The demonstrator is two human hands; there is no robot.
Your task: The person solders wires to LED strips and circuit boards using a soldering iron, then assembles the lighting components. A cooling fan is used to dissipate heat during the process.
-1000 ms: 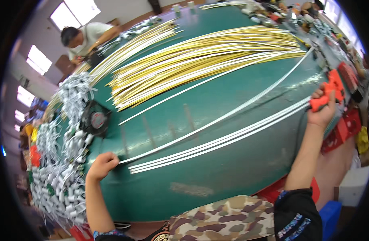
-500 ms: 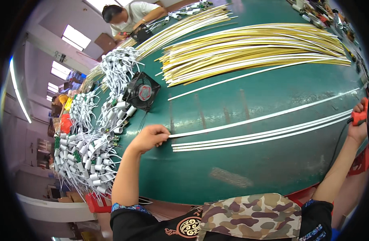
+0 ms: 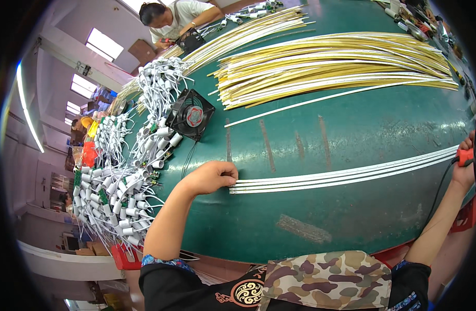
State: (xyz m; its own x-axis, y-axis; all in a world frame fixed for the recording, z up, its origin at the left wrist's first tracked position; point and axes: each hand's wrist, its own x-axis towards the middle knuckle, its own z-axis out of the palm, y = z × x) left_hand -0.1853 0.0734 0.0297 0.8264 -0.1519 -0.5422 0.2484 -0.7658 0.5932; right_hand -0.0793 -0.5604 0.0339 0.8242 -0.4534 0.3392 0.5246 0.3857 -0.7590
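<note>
Long thin white strips (image 3: 341,174) lie side by side on the green table (image 3: 258,223), running from left to right in front of me. At their left end, my left hand (image 3: 214,177) is closed, pinching the tip of the farthest strip. Over at the right rim, my right hand (image 3: 462,173) is wrapped round a red-handled tool (image 3: 465,157) with a black cord. This tool's working end is hidden at the dark picture edge, beside the strips' right ends. Beyond the row, a single white strip (image 3: 300,105) lies apart.
A large bundle of yellow and white strips (image 3: 336,67) lies farther back. A black fan (image 3: 191,115) stands left of it. White lamp sockets with wires (image 3: 113,202) are heaped along the left. A co-worker (image 3: 183,20) sits at the far left; tools (image 3: 416,31) lie far right.
My left hand has brought the separate strip nearer, and it now lies alongside the others. My right hand still grips the red-handled tool. The view has shifted slightly.
</note>
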